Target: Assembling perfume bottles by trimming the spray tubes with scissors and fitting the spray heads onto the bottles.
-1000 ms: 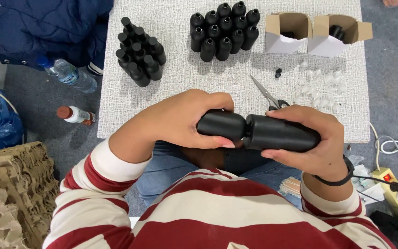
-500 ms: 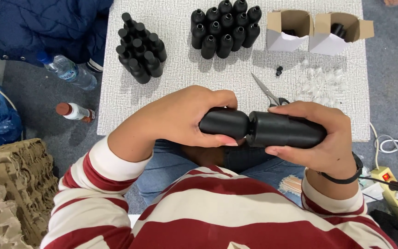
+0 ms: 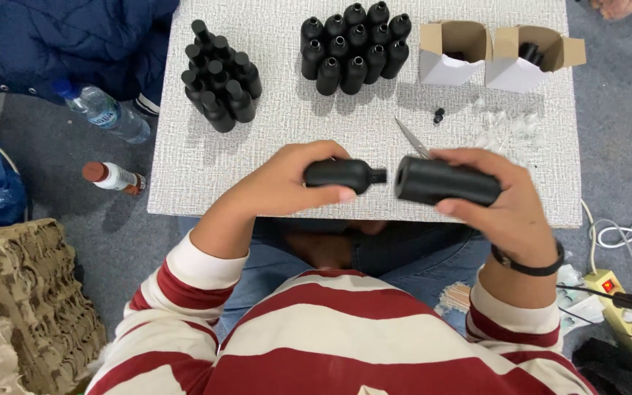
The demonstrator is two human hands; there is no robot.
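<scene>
Head view, looking down: the left hand is gripping a small black bottle on its side, fingers wrapped over the body, its narrow bare neck pointing toward the other hand. The right hand is closing around a long black cap, open end facing the bottle's neck. The two pieces are sitting apart, a small gap between them, lined up end to end just above the near edge of the white table.

Just beyond the right hand, scissors are lying on the table, with two tiny black bits past them and a scatter of small clear plastic pieces off to the right. Farther out from the right hand, two open cardboard boxes are standing, the right-hand one with something black inside.

Beyond the left hand, two clusters of black bottles are waiting: an upright batch straight ahead and a second batch off to the left, well apart from both hands.

As a judgement, this piece is sitting mid-way, bottle and cap separate, and with both batches crowding the table and only one box showing anything inside, most of the lot looks unfinished.

Off the table, left of the left hand, two drink bottles are lying on the floor.
</scene>
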